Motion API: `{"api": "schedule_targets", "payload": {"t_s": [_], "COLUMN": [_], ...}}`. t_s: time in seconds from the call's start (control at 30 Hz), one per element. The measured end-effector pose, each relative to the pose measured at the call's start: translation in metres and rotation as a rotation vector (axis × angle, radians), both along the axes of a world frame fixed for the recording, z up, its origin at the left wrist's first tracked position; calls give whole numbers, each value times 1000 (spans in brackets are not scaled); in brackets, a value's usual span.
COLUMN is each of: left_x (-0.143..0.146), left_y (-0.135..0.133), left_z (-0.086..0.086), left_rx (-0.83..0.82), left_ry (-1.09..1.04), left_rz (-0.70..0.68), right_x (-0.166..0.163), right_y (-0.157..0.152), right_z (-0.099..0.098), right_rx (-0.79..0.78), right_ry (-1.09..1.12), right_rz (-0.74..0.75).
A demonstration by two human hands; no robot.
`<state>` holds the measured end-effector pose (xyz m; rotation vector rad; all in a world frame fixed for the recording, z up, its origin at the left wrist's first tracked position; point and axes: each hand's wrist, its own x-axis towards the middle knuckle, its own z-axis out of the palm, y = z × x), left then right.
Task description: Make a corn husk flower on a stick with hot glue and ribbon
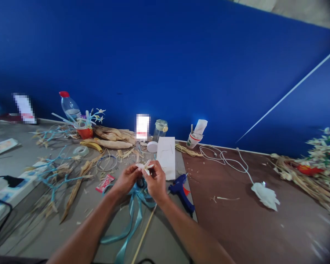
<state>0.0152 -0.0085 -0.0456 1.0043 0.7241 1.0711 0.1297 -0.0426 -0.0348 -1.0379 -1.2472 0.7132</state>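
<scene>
A small cream-white flower with narrow petals (145,167), apparently made of dried husk, is pinched between my two hands above the table. My left hand (126,179) is closed on its left side. My right hand (156,181) grips it from the right, fingertips close to the petals. Below the hands lies shiny light-blue ribbon (136,216), trailing toward the front edge. A thin pale stick (145,233) runs down from beneath my right wrist. Right of that hand rests a blue glue gun (180,190). The flower's underside is hidden by my fingers.
Blue-wrapped stems (53,183) and a white power strip (18,198) are on the left. Dried husks (115,141), a clear jar (160,129) and white paper (166,156) stand or lie behind. A white cable (222,157) crosses the brown surface right.
</scene>
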Motion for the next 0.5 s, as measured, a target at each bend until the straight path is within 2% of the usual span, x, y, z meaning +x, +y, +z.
{"api": "schedule_targets", "payload": {"t_s": [0.1, 0.23, 0.5], "left_x": [-2, -2, 4], "left_y": [0, 0, 1], "left_z": [2, 3, -2], "left_rx": [166, 288, 172], "left_ry": [157, 200, 207], "left_rz": [37, 53, 203], "right_x": [1, 3, 0], "right_y": [1, 3, 4], "right_z": [-1, -4, -12], "right_rx": [-10, 10, 2], "right_ry": [-12, -52, -106], "right_rz": [-66, -145, -220]}}
